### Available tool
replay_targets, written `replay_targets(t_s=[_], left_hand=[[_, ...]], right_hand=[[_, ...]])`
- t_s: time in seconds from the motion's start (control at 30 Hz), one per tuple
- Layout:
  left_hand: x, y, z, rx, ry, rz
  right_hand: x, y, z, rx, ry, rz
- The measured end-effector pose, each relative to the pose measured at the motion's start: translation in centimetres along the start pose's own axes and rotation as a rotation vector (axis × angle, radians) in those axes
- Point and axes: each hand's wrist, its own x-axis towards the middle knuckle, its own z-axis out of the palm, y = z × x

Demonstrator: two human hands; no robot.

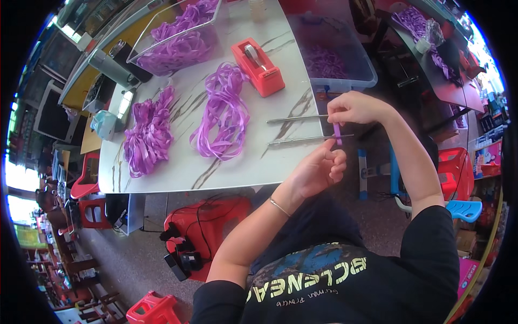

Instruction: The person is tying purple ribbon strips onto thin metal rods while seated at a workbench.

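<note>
Two thin metal rods (302,141) stick out past the table's right edge, with a short strip of purple ribbon (338,132) between their ends. My right hand (353,109) pinches this ribbon at the end of the farther rod. Palm up, my left hand (319,168) lies just below the nearer rod. Its thumb reaches up to the rod beside the ribbon, while the other fingers curl loosely, apart from the thumb. Nothing shows between them. Left of the rods, a loose looped bundle of purple ribbon (221,116) rests on the marble-patterned table (186,175).
A red tape dispenser (258,67) stands behind the looped bundle. Farther left lie a gathered ribbon bunch (147,132) and a clear bin (178,51) of ribbon. Beyond the table's right edge sits a plastic tub (340,83). A red stool (216,227) holds cables and adapters below.
</note>
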Motion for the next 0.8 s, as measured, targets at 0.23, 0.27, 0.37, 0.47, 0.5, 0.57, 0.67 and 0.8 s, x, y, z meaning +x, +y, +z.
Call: replay_targets(t_s=[0.23, 0.27, 0.37, 0.47, 0.5, 0.57, 0.67, 0.8], left_hand=[[0.0, 0.0, 0.4, 0.031, 0.003, -0.003], [0.0, -0.1, 0.5, 0.023, 0.009, -0.001], [0.0, 0.0, 0.5, 0.021, 0.016, 0.000], [0.1, -0.1, 0.6, 0.021, 0.020, -0.002], [0.2, -0.1, 0.6, 0.018, 0.022, -0.001], [0.0, 0.0, 0.6, 0.017, 0.029, 0.000], [-0.1, 0.1, 0.4, 0.008, 0.018, 0.001], [-0.1, 0.0, 0.4, -0.005, 0.007, -0.003]], right_hand=[[-1.2, -0.9, 0.4, -0.265, 0.074, 0.095], [-1.2, -0.7, 0.5, -0.260, 0.076, 0.095], [-1.3, -0.2, 0.8, -0.410, 0.167, 0.077], [-1.4, 0.1, 1.2, -0.422, 0.230, 0.080], [-1.4, 0.2, 1.3, -0.436, 0.247, 0.117], [-1.5, 0.0, 1.6, -0.444, 0.259, 0.153], [-1.9, -0.2, 2.0, -0.557, 0.319, 0.222], [-2.1, 5.6, 4.2, 0.074, 0.487, 0.159]])
